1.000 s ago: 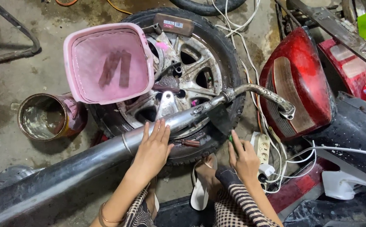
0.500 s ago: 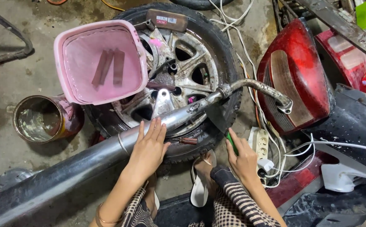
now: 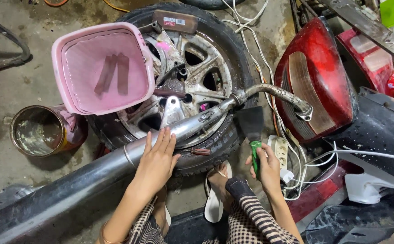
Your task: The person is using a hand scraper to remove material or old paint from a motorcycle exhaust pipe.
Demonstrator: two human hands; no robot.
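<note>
In the head view, the long metal exhaust pipe (image 3: 115, 167) lies across the wheel (image 3: 192, 77). It is steadied by the left hand (image 3: 157, 160), fingers flat. A green-handled scraper (image 3: 252, 131) is clenched in the right hand (image 3: 264, 165), just right of the pipe's rusty bend. The smooth, round pipe could roll if pressed unevenly.

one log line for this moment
left hand: flat on exhaust pipe | right hand: holds green-handled scraper | pipe lies across wheel

Pink basket (image 3: 102, 68), red tail light (image 3: 316, 81) (green-handled scraper (image 3: 253, 135)).
</note>
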